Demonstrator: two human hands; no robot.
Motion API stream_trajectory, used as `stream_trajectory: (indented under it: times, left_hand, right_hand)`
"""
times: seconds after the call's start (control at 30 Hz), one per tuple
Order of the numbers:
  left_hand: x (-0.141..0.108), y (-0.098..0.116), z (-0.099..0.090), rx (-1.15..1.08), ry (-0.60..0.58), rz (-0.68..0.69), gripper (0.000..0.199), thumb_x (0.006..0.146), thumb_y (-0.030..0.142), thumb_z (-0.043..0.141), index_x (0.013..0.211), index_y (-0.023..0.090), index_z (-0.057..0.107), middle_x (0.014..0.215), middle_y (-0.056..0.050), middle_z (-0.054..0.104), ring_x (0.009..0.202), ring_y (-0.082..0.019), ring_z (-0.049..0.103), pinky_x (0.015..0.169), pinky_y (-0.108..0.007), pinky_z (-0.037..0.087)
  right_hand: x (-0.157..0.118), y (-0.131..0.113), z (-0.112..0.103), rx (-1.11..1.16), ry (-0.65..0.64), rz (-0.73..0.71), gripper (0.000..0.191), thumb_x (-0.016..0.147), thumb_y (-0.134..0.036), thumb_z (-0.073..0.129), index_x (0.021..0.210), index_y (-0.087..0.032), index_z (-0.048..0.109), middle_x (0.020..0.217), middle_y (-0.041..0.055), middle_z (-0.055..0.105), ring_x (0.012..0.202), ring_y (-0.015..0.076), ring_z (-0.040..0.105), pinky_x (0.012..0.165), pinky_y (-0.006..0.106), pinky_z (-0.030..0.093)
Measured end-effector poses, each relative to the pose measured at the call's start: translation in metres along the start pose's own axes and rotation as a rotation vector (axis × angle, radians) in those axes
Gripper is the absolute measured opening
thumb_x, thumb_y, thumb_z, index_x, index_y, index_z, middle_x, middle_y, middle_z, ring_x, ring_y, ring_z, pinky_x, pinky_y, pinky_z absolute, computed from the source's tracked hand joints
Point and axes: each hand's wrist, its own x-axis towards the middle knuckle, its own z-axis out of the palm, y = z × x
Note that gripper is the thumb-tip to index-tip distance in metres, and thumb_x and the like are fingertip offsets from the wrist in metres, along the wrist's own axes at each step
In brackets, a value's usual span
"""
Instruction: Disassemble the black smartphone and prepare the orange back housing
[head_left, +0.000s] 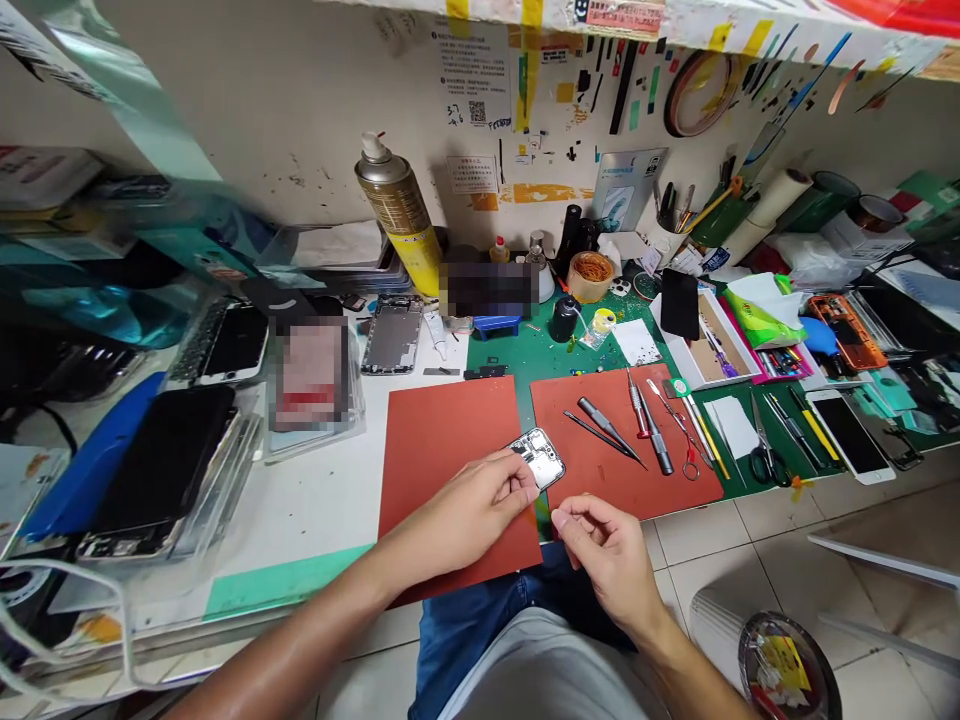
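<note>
A long worktop [300, 500], white at left and covered by a green mat [540, 350] toward the right, carries a bench of opened electronics and tools. Two reddish-brown rectangular mats lie on it, the left mat [442, 420] and the right mat [600, 480], a narrow green strip between them.

The person's left hand [491, 485] reaches across the left mat, its grip narrow on the near left edge of a small opened phone with white and black inner parts [546, 462]. The phone, insides up, spans the strip between the mats; whether it rests or is slightly lifted cannot be told. The right hand [604, 545] is just off the near edge of the worktop, fingers curled and thumb drawn in, its grip narrow; whether anything tiny is pinched there cannot be told.

The work in hand appears to be steadying the phone by its rim. Shifting it would call for a light hold on the frame, fingers off the exposed parts, and care at the mats' edges. The far part of the left mat offers room; at right, dark slim tweezers [600, 435] and a red-and-silver screwdriver [640, 405] limit it.
</note>
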Motion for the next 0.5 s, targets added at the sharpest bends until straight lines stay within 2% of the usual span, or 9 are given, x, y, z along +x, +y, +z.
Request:
stream_trajectory:
  times: [0.13,0.27,0.37,0.5]
  left_hand:
    - [0.015,0.002,0.001,0.235,0.108,0.100,0.029,0.112,0.035,0.040,0.091,0.023,0.056,0.096,-0.003,0.060,0.084,-0.022,0.057,0.078,-0.036,0.043]
    - [0.038,-0.004,0.002,0.376,0.178,0.215,0.027,0.112,0.027,0.041,0.092,0.022,0.058,0.103,-0.006,0.057,0.096,-0.025,0.057,0.086,-0.040,0.048]
    - [0.054,-0.011,0.004,0.392,0.235,0.297,0.024,0.111,0.024,0.047,0.091,0.022,0.060,0.108,-0.008,0.057,0.104,-0.027,0.054,0.091,-0.042,0.049]
    - [0.066,-0.021,0.005,0.389,0.271,0.321,0.023,0.108,0.019,0.052,0.088,0.021,0.061,0.110,-0.008,0.055,0.105,-0.026,0.051,0.090,-0.043,0.049]
  right_hand:
    - [0.013,0.001,0.011,-0.018,0.167,0.019,0.044,0.086,-0.063,0.080,0.083,-0.019,0.077,0.061,-0.0022,0.053,0.052,0.0126,0.043,0.048,0.026,0.036]
    - [0.029,0.003,0.019,-0.163,0.331,-0.001,0.039,0.086,-0.057,0.071,0.080,-0.018,0.075,0.057,-0.0032,0.051,0.050,0.0131,0.041,0.046,0.026,0.033]
    - [0.040,0.003,0.020,-0.227,0.383,-0.003,0.029,0.083,-0.047,0.070,0.076,-0.019,0.074,0.057,-0.0026,0.054,0.051,0.0145,0.045,0.048,0.027,0.037]
    - [0.047,0.001,0.021,-0.314,0.416,0.001,0.019,0.081,-0.037,0.065,0.068,-0.023,0.070,0.056,-0.0026,0.055,0.055,0.0163,0.047,0.050,0.028,0.036]
